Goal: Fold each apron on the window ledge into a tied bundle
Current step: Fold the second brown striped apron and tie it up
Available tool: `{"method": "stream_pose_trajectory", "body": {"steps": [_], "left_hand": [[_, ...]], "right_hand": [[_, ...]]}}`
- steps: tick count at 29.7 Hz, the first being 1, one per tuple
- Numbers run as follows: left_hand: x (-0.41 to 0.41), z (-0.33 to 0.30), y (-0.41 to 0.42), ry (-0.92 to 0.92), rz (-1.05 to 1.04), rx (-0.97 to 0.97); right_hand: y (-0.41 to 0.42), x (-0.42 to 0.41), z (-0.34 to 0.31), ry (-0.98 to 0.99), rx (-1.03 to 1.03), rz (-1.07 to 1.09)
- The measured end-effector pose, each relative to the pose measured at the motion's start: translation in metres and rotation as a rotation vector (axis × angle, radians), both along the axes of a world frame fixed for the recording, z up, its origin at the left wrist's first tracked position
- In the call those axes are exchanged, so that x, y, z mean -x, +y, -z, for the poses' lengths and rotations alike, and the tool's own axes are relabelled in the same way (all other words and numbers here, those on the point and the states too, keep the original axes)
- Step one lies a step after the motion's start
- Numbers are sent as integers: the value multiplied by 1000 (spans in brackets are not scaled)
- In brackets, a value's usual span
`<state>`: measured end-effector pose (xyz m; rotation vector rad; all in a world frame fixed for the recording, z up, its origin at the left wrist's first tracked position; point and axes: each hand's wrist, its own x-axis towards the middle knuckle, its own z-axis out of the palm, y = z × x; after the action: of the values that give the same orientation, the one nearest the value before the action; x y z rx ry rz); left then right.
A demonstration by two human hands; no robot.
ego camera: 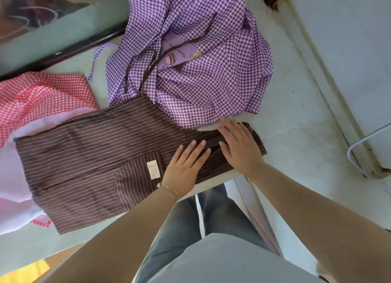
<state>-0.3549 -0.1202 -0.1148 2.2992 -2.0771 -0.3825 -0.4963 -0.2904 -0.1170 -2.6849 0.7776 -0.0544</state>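
Both my left hand (183, 166) and right hand (240, 148) lie flat, fingers straight, on the brown striped apron (88, 162), pressing its fold; the purple checked apron (201, 71) lies just beyond it.

A pale speckled stone window ledge (296, 113) fills the view in soft daylight. A dark window frame (63, 49) runs along its upper left, with reflective glass (31, 11) behind. A pale wall (349, 49) rises at right.
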Motion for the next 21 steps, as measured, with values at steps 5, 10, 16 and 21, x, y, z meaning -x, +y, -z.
{"method": "stream_pose_trajectory", "body": {"steps": [5, 10, 16, 21], "left_hand": [[-1, 12, 3, -37, 10, -262], [-7, 20, 19, -42, 3, -403], [0, 7, 19, -11, -58, -371], [1, 3, 15, 27, -122, -386]], "right_hand": [[-16, 25, 22, 245, 14, -263], [-22, 34, 28, 391, -94, -281], [-22, 36, 26, 454, -11, -382], [-20, 33, 26, 359, 40, -309]]}}
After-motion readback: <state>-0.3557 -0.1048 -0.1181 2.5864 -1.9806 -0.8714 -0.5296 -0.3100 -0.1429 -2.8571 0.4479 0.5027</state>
